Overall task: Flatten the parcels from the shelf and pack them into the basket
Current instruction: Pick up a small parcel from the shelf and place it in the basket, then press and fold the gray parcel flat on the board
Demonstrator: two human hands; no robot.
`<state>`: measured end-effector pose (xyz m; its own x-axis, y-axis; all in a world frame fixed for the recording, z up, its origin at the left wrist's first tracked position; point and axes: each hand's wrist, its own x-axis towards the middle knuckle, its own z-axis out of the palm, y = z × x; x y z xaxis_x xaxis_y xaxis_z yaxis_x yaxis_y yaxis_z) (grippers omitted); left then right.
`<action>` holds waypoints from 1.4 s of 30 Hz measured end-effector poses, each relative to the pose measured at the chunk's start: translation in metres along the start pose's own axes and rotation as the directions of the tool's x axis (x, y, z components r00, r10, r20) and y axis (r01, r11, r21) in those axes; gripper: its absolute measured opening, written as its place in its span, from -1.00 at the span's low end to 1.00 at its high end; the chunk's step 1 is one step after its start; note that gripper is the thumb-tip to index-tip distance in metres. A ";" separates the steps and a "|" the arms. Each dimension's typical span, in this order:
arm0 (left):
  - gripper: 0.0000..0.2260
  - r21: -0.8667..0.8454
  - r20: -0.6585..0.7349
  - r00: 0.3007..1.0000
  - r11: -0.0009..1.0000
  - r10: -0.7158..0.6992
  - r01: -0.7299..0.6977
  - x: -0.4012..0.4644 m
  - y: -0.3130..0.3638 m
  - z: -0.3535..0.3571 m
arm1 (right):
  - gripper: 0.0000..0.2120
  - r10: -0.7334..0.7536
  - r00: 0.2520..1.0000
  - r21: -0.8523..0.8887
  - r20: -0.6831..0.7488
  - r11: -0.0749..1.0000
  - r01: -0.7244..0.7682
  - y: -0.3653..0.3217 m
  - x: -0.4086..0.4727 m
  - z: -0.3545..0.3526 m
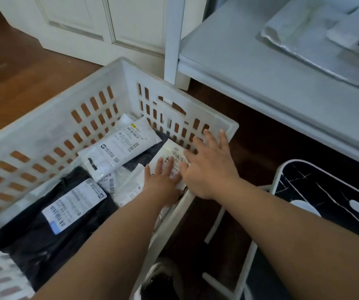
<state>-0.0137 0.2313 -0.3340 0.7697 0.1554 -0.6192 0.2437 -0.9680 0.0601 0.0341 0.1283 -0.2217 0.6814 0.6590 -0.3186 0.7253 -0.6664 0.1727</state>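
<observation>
Two bare hands press a white parcel (172,156) flat into the right corner of a white slotted basket (51,128), at the centre of the frame. The left hand (163,180) lies palm down on the parcel's near end with straight, spread fingers; the right hand (209,165) lies just beside it with fingers fanned over the printed label and reaching toward the basket's right wall. Neither hand curls round anything: both are flat and pushing. The parcel sits directly under both palms, tucked against the wall, overlapping a dark item beneath. It looks like a soft, light poly mailer, thin and slick, likely to give under pressure and slide on its neighbours; flat palms suit it, and an edge or corner would be the place to pinch it for shifting. Other parcels already fill the basket: a white labelled parcel (118,148) toward the far wall and a black parcel (51,230) at lower left. On the shelf (250,61) at upper right, silvery parcels (325,40) still wait.
</observation>
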 end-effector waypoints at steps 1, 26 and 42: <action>-0.33 -0.015 0.005 1.000 1.000 -0.008 0.008 0.002 0.002 -0.002 | -0.47 0.006 1.000 -0.008 -0.001 1.000 -0.006 0.000 0.000 0.000; -0.47 -0.058 -0.405 0.894 0.971 0.191 -0.233 -0.123 0.124 -0.171 | -0.35 0.484 0.821 0.282 -0.303 0.868 -0.408 0.163 -0.142 0.027; -0.54 -0.328 -0.508 0.841 0.861 0.187 -0.389 -0.081 0.272 -0.209 | -0.52 0.632 0.774 0.275 -0.047 0.753 -0.598 0.357 -0.180 -0.031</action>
<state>0.1135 -0.0032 -0.1034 0.9924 0.0502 -0.1122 0.1040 -0.8291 0.5493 0.1733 -0.2169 -0.0737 0.9901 0.1052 -0.0931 0.1114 -0.9917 0.0644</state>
